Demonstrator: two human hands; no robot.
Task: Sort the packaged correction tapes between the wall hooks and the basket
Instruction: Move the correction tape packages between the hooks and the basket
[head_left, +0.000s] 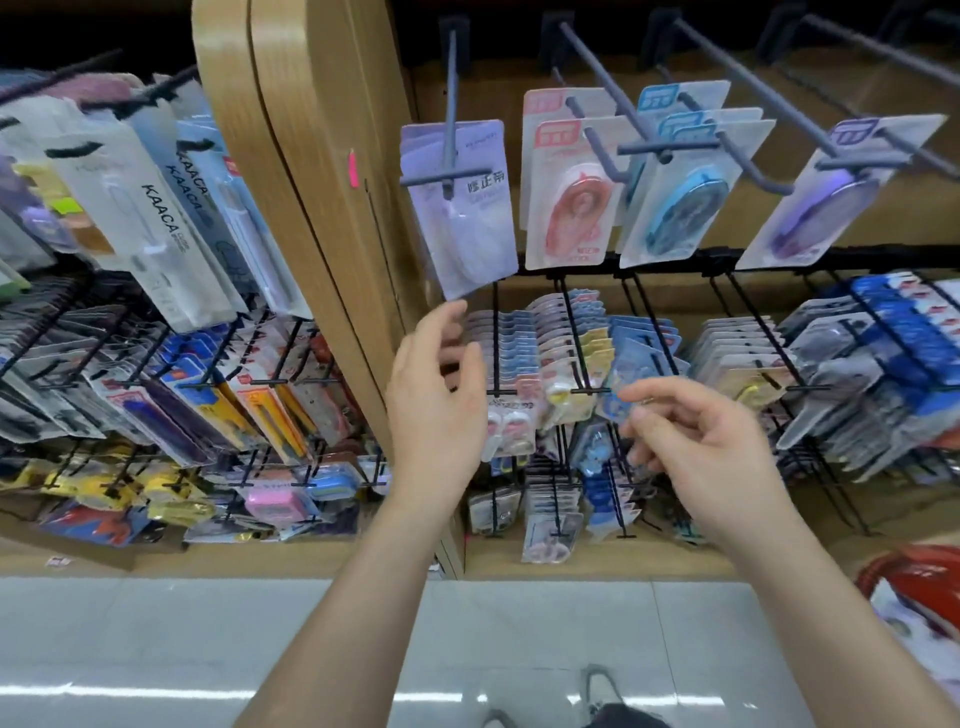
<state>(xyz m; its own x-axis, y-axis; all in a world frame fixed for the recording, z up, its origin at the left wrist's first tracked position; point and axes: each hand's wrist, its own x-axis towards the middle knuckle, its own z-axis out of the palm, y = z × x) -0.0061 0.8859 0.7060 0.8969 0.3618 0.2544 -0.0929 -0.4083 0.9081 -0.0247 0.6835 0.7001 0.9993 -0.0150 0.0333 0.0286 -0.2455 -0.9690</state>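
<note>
Right hand loosely curled, grip unclear; left hand upright, fingers apart, under the lilac pack

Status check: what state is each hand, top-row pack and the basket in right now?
Left hand: open, empty, under white pack.
Right hand: fingers curled, grip unclear.
White pack: hung on leftmost hook, tilted.
Pink packs: hung.
Blue packs: hung.
Purple pack: hung alone.
Basket: mostly out of frame.

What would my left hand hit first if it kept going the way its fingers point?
Probably the lower edge of the pale lilac package on the leftmost grey hook. The left hand points up at it from just below, though depth is unclear.
</note>
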